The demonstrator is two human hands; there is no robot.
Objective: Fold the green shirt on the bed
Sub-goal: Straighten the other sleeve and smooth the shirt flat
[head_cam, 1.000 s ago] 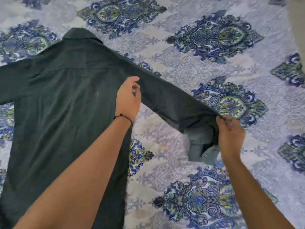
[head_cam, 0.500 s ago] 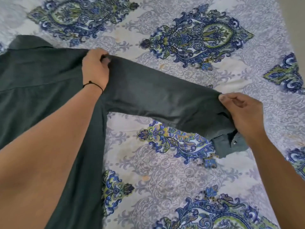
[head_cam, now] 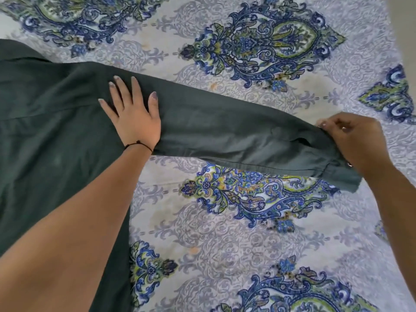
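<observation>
The dark green shirt (head_cam: 49, 122) lies back-up on the bed, its body filling the left of the view and running past the left and bottom edges. Its right sleeve (head_cam: 236, 131) stretches out flat to the right. My left hand (head_cam: 132, 113) rests flat on the shoulder seam where sleeve meets body, fingers spread, holding nothing. My right hand (head_cam: 358, 145) pinches the sleeve's cuff end (head_cam: 337, 174) at the far right, just above the sheet.
The bed is covered by a pale lilac sheet (head_cam: 225, 233) with large blue and green paisley medallions. The bed's right edge (head_cam: 403, 30) shows at the top right corner. My left forearm crosses the shirt's lower part.
My left hand let go of the shoulder fabric and now lies flat and spread on it. The sleeve is pulled straighter and lower onto the bed by my right hand.
</observation>
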